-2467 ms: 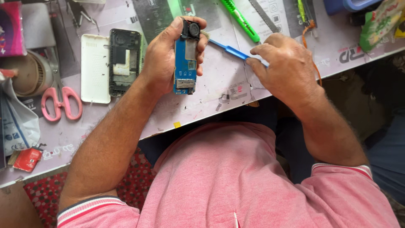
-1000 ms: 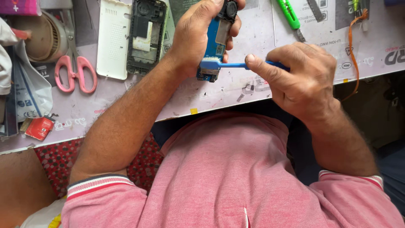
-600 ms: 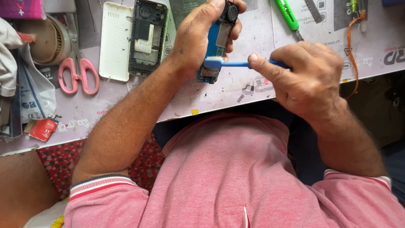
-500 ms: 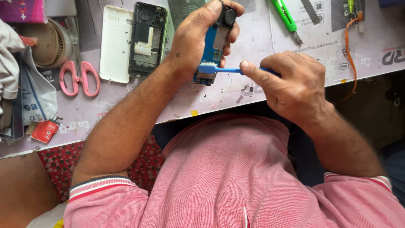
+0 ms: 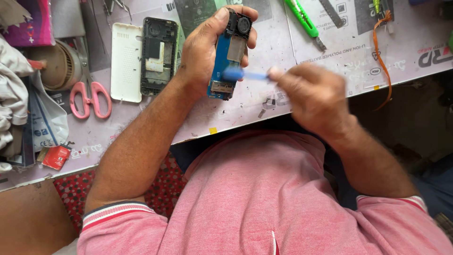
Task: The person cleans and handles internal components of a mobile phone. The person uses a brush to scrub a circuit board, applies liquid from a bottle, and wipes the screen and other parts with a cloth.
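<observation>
The left hand (image 5: 203, 52) is wrapped around a blue circuit board (image 5: 226, 56), fingers curled over its far edge and thumb along the near side, holding it upright above the worktop (image 5: 292, 38). The board shows a round speaker at its top end and a metal shield below it.

The right hand (image 5: 311, 94) is blurred; its fingers are pinched shut on a thin blue tool (image 5: 245, 74), whose tip lies against the board's face, about halfway down.

Left of the board, flat on the worktop, lies an open phone body (image 5: 158, 54), and just beside that, further left, a white back cover (image 5: 126, 61). Further left again are pink scissors (image 5: 89, 97) and a roll of tape (image 5: 54, 66). A small red card (image 5: 55, 156) sits well below and left of the board, near the worktop's edge.

Right of the board, at the far side of the worktop, lies a green cutter (image 5: 304, 21). Further right an orange strip (image 5: 382, 52) trails over the worktop's edge.
</observation>
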